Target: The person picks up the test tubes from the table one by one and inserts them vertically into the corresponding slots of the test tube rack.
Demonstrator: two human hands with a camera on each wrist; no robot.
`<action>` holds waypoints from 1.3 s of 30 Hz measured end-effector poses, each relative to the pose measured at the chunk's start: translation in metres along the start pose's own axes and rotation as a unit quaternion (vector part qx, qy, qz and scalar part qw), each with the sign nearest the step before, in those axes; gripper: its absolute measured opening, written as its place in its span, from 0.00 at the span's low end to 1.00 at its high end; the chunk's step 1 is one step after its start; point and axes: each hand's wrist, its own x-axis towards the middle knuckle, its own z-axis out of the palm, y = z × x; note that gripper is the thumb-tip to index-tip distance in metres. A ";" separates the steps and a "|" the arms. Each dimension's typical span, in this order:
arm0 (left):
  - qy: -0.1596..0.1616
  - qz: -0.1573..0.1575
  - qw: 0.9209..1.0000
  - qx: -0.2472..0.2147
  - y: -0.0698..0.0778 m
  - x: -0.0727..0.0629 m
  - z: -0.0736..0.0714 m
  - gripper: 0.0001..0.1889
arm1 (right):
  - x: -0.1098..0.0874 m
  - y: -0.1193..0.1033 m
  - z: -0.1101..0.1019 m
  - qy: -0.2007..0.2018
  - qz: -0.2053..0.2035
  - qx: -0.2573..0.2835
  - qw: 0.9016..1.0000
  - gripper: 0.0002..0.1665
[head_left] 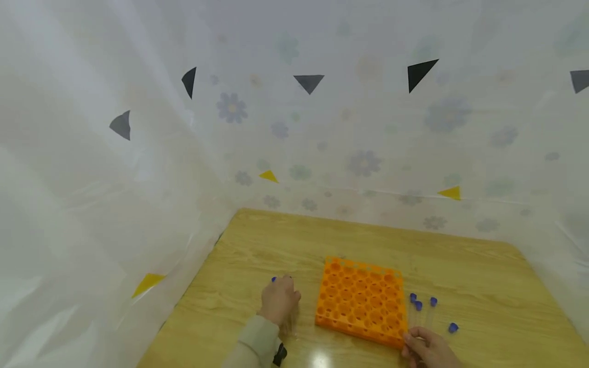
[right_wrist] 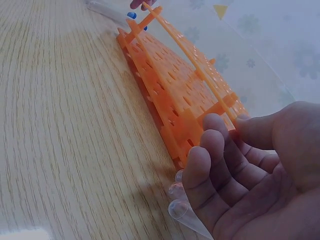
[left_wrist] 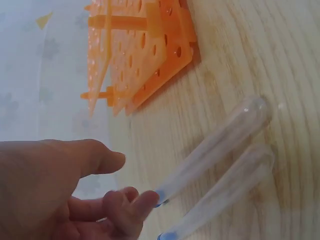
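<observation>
An orange test tube rack (head_left: 354, 329) with rows of round holes stands on the wooden table. My right hand (head_left: 429, 347) grips its near right corner, thumb against the upper plate and fingers below it. To the left of the rack, my left hand (head_left: 279, 300) reaches over two clear test tubes (left_wrist: 215, 150) with blue caps, lying side by side. In the left wrist view its thumb is apart from its bent fingers, and a fingertip is right at one tube's cap. Several more blue-capped tubes (right_wrist: 184, 212) lie right of the rack, beside my right fingers.
The wood-grain table (head_left: 276, 230) is bordered at the back and left by pale flower-patterned sheeting (head_left: 322, 128) with black and yellow triangles stuck on it. One blue cap (head_left: 453, 327) lies furthest right on the table. A black device (head_left: 279, 353) sits at my left wrist.
</observation>
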 end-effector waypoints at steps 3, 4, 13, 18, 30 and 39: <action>-0.014 -0.024 0.999 0.019 0.003 0.002 0.006 0.14 | 0.000 0.001 0.002 0.001 0.000 0.000 1.000 0.21; -0.014 -0.029 0.999 0.029 0.004 0.003 0.008 0.14 | 0.000 0.001 0.002 0.000 -0.001 -0.001 1.000 0.21; 0.032 -0.037 0.988 0.146 0.013 0.005 0.021 0.15 | -0.001 0.000 0.002 -0.005 -0.010 -0.009 1.000 0.19; 0.075 -0.016 0.983 0.168 0.014 0.003 0.025 0.11 | 0.001 0.003 0.002 -0.006 -0.008 -0.002 1.000 0.21; 0.035 -0.026 0.985 0.169 0.013 0.006 0.033 0.07 | -0.002 0.003 0.002 -0.012 -0.011 0.016 1.000 0.19; 0.006 -0.008 0.999 0.046 0.004 0.010 0.034 0.14 | -0.003 0.004 0.001 -0.018 -0.007 0.032 0.999 0.19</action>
